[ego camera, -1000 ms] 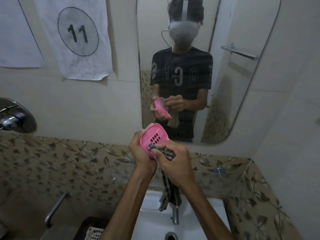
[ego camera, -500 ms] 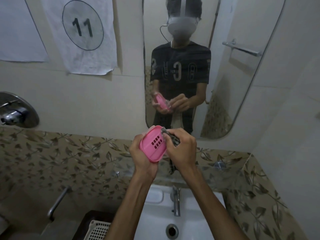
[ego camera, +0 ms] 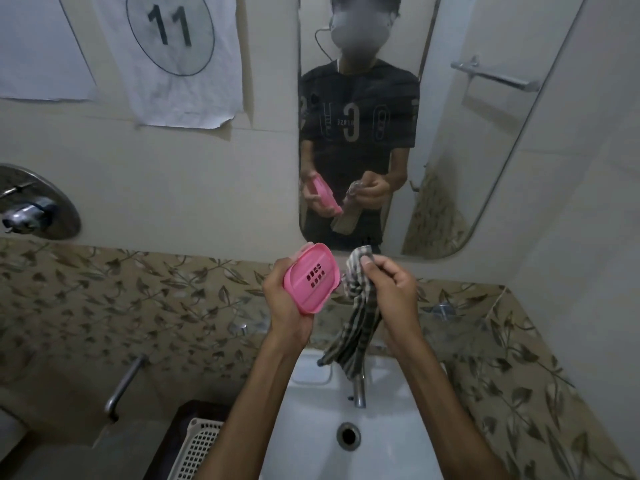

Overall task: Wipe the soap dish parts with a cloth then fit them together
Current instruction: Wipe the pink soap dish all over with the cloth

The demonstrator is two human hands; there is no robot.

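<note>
While both hands were raised above it, the white sink (ego camera: 311,445) sat lowest in view, the wall mirror (ego camera: 485,150) behind. Checked cloth (ego camera: 356,327): hung over the tap (ego camera: 359,389), top end pinched in curled fingers of the right hand (ego camera: 393,292). Pink soap dish part (ego camera: 311,277): slotted, tilted, just beside the cloth, not touching; left hand (ego camera: 287,306) gripped its lower edge, fingers wrapped behind.

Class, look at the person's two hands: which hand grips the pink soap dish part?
The left hand grips the pink soap dish part; the right hand holds the checked cloth instead.
</note>
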